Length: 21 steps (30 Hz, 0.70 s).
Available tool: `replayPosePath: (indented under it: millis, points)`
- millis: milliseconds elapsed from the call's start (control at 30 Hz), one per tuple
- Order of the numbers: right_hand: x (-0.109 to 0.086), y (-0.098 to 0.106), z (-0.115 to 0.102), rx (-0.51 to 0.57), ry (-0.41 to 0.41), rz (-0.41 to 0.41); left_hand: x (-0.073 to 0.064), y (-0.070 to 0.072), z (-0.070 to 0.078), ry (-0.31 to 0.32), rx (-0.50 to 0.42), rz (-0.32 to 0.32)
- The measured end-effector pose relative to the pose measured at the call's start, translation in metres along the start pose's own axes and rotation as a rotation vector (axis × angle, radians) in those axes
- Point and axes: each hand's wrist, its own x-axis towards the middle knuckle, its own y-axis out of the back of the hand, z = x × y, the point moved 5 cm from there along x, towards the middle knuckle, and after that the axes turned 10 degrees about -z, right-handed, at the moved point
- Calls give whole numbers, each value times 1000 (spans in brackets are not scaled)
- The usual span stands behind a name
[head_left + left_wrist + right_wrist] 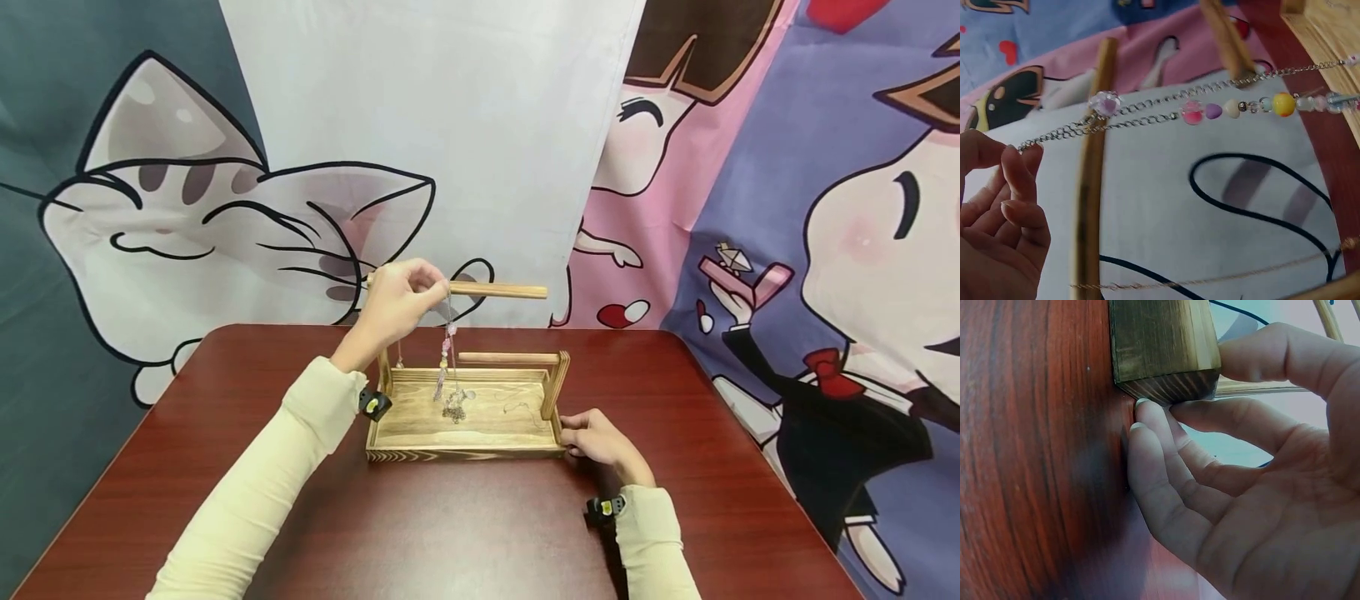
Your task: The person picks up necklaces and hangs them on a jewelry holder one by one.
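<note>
Beaded chain (pixel 1192 112) beneath left hand (pixel 399 298)

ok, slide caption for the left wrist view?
Left hand pinches a beaded metal chain, its two strands crossing in front of a wooden bar.

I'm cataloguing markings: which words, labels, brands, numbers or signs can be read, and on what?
No readable text; none shows on the wooden stand or beaded chain.
Left wrist's black device: yellow-green mark, too small to read.
Right wrist's black device: likewise.
</note>
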Motion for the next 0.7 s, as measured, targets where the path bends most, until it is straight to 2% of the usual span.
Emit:
replayPosePath:
  millis: [133, 300, 367, 500, 700]
  points:
    - [-7, -3, -15, 7, -5, -12, -1, -2, -1, -11, 46, 1]
    - [-3, -1, -7, 14, -14, -7, 2, 1, 7, -12, 97, 3]
    - [2, 0, 1, 10, -13, -1, 1, 0, 5, 9, 93, -10]
    - [1, 0, 1, 1, -8, -2, -4, -1, -1, 47, 88, -32]
    - [0, -1, 1, 12, -16, 4, -12, 1, -10, 61, 90, -22]
